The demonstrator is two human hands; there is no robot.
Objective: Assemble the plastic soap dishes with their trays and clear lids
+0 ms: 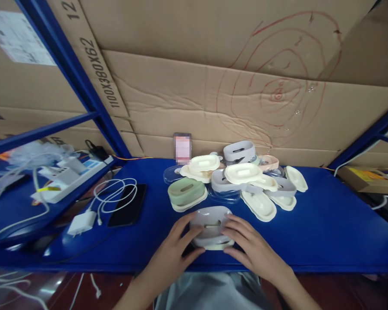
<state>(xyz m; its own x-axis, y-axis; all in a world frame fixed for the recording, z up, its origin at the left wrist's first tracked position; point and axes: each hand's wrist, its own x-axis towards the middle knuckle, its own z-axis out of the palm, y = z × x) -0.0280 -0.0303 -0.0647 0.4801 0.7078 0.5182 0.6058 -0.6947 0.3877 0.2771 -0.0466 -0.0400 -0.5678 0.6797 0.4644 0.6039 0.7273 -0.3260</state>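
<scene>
1. Brown cardboard sheeting (168,82) is standing behind a flat blue tabletop (326,228), displaying red hand-drawn rings (278,94) and black printed lettering (100,73).
2. Near the front edge of the tabletop, a glossy pale grey oval dish with a central slot (210,237) is sitting between the 2 hands, and a cream edge (215,247) is showing beneath its near side.
3. The left hand (177,245) is curving around the dish's left end, its fingers parted and bent over the rim, its thumb lying at the near side.
4. The right hand (250,241) is mirroring this at the right end, fingers spread and half bent, likewise holding the dish.
5. Just beyond, a sage green oval dish (186,191) is resting on a cream oval tray (190,206).
6. Farther right, more cream oval trays (244,173) are overlapping grey dishes (239,150) and a clear plastic oval piece (224,198).
7. At left, a white charger with a looped cable (83,221) is lying near a flat black rectangular device (132,209); its cable is partly crossing that device.
</scene>
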